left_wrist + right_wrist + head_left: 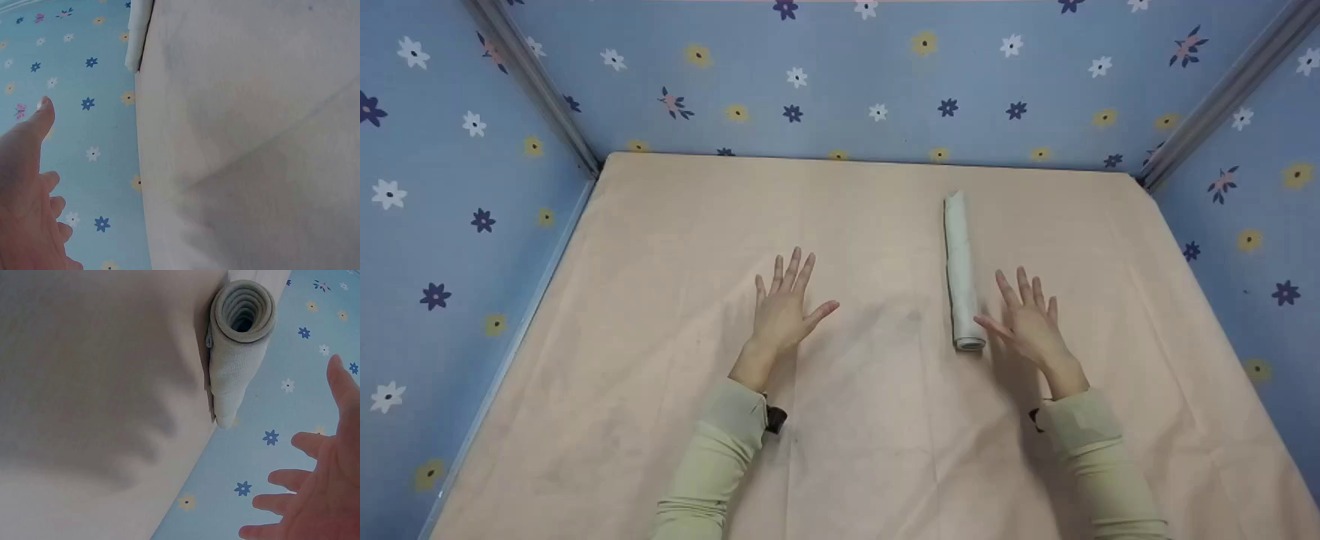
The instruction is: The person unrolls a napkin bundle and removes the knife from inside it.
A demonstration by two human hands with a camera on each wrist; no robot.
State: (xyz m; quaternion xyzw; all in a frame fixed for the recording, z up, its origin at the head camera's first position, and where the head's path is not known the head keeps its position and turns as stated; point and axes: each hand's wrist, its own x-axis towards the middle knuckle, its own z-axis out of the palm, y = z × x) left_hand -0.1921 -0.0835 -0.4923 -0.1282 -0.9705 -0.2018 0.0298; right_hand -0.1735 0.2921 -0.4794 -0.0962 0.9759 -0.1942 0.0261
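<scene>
A pale, tightly rolled cloth (960, 270) lies lengthwise on the table, right of the middle, its spiral end toward the person. In the right wrist view the layered end of the rolled cloth (239, 354) shows with a hollow core. My right hand (1031, 322) is just right of the roll, fingers spread and straight, its thumb overlapping the roll's near end in the head view. My left hand (784, 315) hovers over the table left of the middle with fingers spread, holding nothing. In the left wrist view, part of the roll (138, 34) appears at the top.
A peach cloth (660, 225) with creases covers the table. Blue flowered panels (847, 82) stand at the back and on both sides, with grey metal posts (540, 82) at the corners. Dark straps (775, 418) show at the wrists.
</scene>
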